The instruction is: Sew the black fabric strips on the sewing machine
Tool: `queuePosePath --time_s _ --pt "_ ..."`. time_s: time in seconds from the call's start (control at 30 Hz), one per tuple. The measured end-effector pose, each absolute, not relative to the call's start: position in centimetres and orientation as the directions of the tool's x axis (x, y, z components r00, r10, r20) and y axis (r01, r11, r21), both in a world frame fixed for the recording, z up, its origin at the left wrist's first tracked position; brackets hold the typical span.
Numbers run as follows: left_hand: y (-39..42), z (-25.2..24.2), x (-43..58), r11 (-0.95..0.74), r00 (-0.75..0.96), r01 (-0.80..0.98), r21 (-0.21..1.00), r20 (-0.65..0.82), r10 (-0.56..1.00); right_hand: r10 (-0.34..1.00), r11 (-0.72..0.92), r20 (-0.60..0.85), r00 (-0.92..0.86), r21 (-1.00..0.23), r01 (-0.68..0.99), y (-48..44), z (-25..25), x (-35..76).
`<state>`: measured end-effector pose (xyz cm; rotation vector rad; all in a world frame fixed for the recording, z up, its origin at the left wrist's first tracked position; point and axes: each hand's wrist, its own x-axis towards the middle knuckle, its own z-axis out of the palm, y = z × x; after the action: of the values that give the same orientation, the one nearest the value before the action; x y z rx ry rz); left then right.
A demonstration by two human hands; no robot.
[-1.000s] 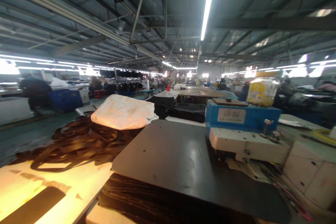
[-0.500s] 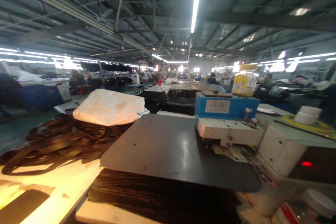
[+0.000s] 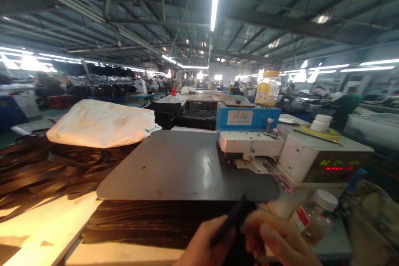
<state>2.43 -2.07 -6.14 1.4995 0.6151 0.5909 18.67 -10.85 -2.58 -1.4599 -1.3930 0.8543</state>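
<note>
At the bottom of the head view my left hand (image 3: 207,241) is closed around a dark, narrow strip (image 3: 227,222), blurred, whose material I cannot make out. Close on its right is my right hand (image 3: 277,239), fingers bent inward and partly smeared; what they pinch, if anything, is hidden. Both hands are in front of a thick stack of dark fabric pieces (image 3: 140,222). Above that stack lies a smooth grey metal plate (image 3: 174,166). A white and blue machine head (image 3: 249,122) stands over the plate's right side.
Brown straps (image 3: 84,166) lie heaped at left under a white cloth bundle (image 3: 102,122). On the right are a control box (image 3: 339,162) with lit digits, pink-handled scissors (image 3: 283,183) and a lidded jar (image 3: 321,216). A yellow-lidded jar (image 3: 267,89) stands on the machine. A person (image 3: 349,99) is farther back.
Both my hands have come into view at the bottom, the left with the dark strip. The camera has turned right, so the scene has shifted left and the control box shows more fully.
</note>
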Motion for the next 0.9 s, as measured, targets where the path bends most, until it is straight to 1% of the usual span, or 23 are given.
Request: queuePosePath --time_s 0.07,0.1,0.13,0.17,0.23,0.3,0.33,0.37,0.43,0.47,0.5,0.53,0.57,0.6,0.63,0.7,0.77,0.9 --pt "-1.8 -5.7 2.8 0.135 0.641 -0.057 0.989 -0.068 0.764 0.932 0.106 0.237 0.273 -0.902 0.419 -9.2 -1.7 18.6" --pt "-1.7 -5.7 3.0 0.188 0.625 -0.085 0.978 -0.094 0.775 0.901 0.114 0.287 0.324 -0.88 0.461 -8.4 -1.6 18.6" --pt "-1.6 -5.8 3.2 0.223 0.623 -0.106 0.969 -0.11 0.774 0.887 0.117 0.316 0.338 -0.86 0.497 -7.8 -1.7 18.6" --pt "-1.6 -6.0 3.4 0.243 0.632 -0.117 0.963 -0.117 0.766 0.892 0.122 0.325 0.314 -0.842 0.526 -7.1 -2.1 18.5" --pt "-1.4 -6.3 3.8 0.256 0.648 -0.125 0.959 -0.117 0.753 0.91 0.134 0.329 0.254 -0.812 0.569 -6.2 -2.9 18.3" --pt "-0.8 -6.2 3.9 0.237 0.671 -0.106 0.966 -0.107 0.734 0.898 0.13 0.352 0.264 -0.785 0.606 -5.4 -3.4 18.3" --pt "-0.3 -6.0 3.9 0.188 0.674 -0.096 0.978 -0.075 0.735 0.885 0.12 0.367 0.288 -0.775 0.621 -5.1 -3.5 18.4" --pt "0.4 -5.6 3.7 0.101 0.668 -0.084 0.991 -0.019 0.744 0.873 0.105 0.376 0.31 -0.766 0.634 -4.7 -3.4 18.6" --pt "2.0 -4.6 3.3 -0.158 0.599 -0.027 0.987 0.143 0.788 0.873 0.06 0.359 0.329 -0.75 0.659 -3.9 -2.9 19.4" --pt "2.8 -4.0 3.0 -0.303 0.539 0.029 0.952 0.241 0.807 0.882 0.032 0.339 0.328 -0.737 0.675 -3.4 -2.7 19.9" --pt "3.7 -3.6 2.9 -0.437 0.487 0.103 0.894 0.338 0.805 0.893 0.002 0.313 0.323 -0.721 0.693 -2.9 -2.5 20.5" --pt "4.4 -3.2 2.9 -0.552 0.47 0.186 0.813 0.42 0.776 0.905 -0.028 0.287 0.315 -0.697 0.716 -2.3 -2.3 21.0" --pt "5.0 -3.0 3.0 -0.65 0.496 0.26 0.714 0.479 0.724 0.915 -0.055 0.264 0.305 -0.667 0.743 -1.8 -2.2 21.4" --pt "5.5 -2.9 3.2 -0.73 0.559 0.312 0.608 0.504 0.659 0.923 -0.08 0.246 0.297 -0.632 0.771 -1.3 -2.3 21.7" --pt "5.8 -3.0 3.6 -0.792 0.641 0.34 0.508 0.49 0.59 0.928 -0.101 0.232 0.292 -0.596 0.796 -0.8 -2.4 22.0" --pt "6.0 -3.2 4.5 -0.86 0.766 0.359 0.362 0.412 0.494 0.934 -0.131 0.216 0.284 -0.533 0.836 0.1 -2.7 22.2" --pt "6.0 -3.3 5.3 -0.88 0.806 0.373 0.295 0.366 0.464 0.931 -0.156 0.219 0.292 -0.483 0.861 0.9 -2.9 22.1" --pt "6.0 -3.3 6.1 -0.884 0.803 0.388 0.259 0.375 0.463 0.92 -0.211 0.239 0.31 -0.364 0.907 2.0 -3.1 21.9"
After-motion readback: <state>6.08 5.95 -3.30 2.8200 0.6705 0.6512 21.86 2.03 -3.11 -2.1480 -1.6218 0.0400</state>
